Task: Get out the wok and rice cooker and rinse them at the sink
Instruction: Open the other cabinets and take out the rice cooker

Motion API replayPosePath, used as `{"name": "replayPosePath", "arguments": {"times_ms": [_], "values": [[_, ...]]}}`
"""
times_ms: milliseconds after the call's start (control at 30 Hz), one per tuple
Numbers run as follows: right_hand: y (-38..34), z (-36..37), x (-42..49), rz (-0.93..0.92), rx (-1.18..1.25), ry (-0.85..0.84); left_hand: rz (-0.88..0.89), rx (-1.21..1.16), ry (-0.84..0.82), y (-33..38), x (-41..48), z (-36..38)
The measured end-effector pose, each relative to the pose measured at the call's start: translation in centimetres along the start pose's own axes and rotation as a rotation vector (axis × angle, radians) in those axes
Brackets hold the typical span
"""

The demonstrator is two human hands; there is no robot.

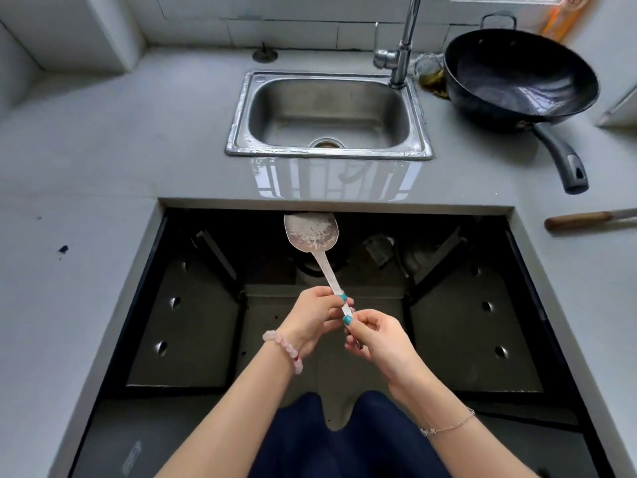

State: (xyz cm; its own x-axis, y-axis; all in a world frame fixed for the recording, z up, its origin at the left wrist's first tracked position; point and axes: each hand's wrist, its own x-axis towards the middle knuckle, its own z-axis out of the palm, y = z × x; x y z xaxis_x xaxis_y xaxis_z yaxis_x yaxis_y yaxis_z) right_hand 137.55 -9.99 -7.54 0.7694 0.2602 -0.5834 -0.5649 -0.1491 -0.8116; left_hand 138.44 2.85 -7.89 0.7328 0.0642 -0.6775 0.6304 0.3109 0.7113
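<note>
Head view: the wok [520, 75] sits on the grey counter [103, 150] just right of the sink [327, 154], beside the faucet [405, 39]. It is black, deep and round, and its inside is glossy with pale streaks. It tilts slightly, and its long dark handle [562, 157] points toward the person. The steel sink basin looks dull and wet.

Below the counter edge, over a dark open recess, both hands hold a pale rice paddle [312, 232] with whitish residue on its blade. The left hand [310, 317] pinches the handle higher up. The right hand [379, 336] pinches its lower end, with fingers curled round it. A wooden-handled knife [579, 220] lies on the counter at the right.
</note>
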Motion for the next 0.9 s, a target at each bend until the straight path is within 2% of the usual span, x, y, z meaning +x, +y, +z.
{"name": "replayPosePath", "arguments": {"times_ms": [133, 233, 400, 600, 767, 900], "values": [[-1.6, -0.9, -0.5, -0.042, -0.052, -0.129, 0.014, -0.078, 0.005, 0.5, -1.8, -0.3], [-3.2, -1.8, 0.7, -0.093, -0.106, -0.105, 0.03, -0.138, 0.091, 0.7, -2.7, -0.5], [-4.3, -2.5, 3.9, -0.391, -0.525, -0.014, 0.076, -0.139, 0.188, 0.5, -4.4, -1.0], [-5.5, -1.4, 6.0, -0.847, -1.016, 0.073, 0.173, -0.157, 0.183, -0.4, -7.8, -2.5], [-7.0, 0.4, 6.4, -1.001, -1.183, 0.074, 0.285, -0.14, 0.261, -0.4, -10.3, -4.7], [-8.3, 2.2, 6.4, -1.078, -1.261, 0.089, 0.367, -0.068, 0.468, 1.4, -10.6, -8.3]]}}
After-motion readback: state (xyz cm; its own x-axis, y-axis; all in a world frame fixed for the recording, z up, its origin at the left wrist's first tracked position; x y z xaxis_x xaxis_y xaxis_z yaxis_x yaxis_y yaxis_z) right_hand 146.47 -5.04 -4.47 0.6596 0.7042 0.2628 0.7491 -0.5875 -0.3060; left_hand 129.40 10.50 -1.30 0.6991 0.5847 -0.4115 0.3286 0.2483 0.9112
